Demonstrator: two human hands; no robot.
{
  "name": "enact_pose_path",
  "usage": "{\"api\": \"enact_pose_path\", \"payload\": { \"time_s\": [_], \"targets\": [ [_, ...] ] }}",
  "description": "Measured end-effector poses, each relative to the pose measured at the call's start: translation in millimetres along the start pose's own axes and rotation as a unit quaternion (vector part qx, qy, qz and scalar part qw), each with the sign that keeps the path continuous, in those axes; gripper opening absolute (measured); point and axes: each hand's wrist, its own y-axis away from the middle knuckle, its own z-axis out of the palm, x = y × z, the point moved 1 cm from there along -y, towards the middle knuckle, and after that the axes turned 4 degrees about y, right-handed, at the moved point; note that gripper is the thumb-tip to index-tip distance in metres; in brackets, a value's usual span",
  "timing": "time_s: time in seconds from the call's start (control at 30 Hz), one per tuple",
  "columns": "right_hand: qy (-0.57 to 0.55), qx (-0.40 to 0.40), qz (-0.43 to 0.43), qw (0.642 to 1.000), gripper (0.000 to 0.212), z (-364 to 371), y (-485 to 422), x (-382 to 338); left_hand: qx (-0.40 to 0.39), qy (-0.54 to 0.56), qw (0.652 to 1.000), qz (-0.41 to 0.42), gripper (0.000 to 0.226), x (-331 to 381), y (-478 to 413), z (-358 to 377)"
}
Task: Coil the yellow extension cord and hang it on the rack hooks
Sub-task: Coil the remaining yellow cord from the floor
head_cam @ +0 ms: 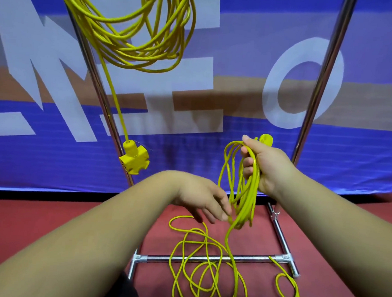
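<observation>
My right hand grips several loops of the yellow extension cord, with the cord's plug sticking up behind my fingers. My left hand is just left of the loops' lower end, fingers straight, fingertips at or touching the hanging strands. The rest of this cord lies in loose tangles on the red floor, crossing the rack's base bar. A second yellow cord coil hangs from the top of the rack, its multi-socket end dangling beside the left pole.
The metal rack has a left pole, a right pole and a base frame on the floor. A blue banner with large white letters stands right behind the rack. The hooks are out of view above.
</observation>
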Motion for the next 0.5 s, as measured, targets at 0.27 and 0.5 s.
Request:
{"api": "enact_pose_path", "payload": {
  "time_s": [0.27,0.5],
  "targets": [
    [-0.042,0.072,-0.007,0.997,0.032,-20,-6,-4,0.048,-0.053,0.992,0.100,0.011,13,-20,24],
    [-0.047,0.024,0.005,0.999,0.037,-20,-5,-6,0.098,0.166,0.965,0.179,0.007,27,10,3]
  ]
}}
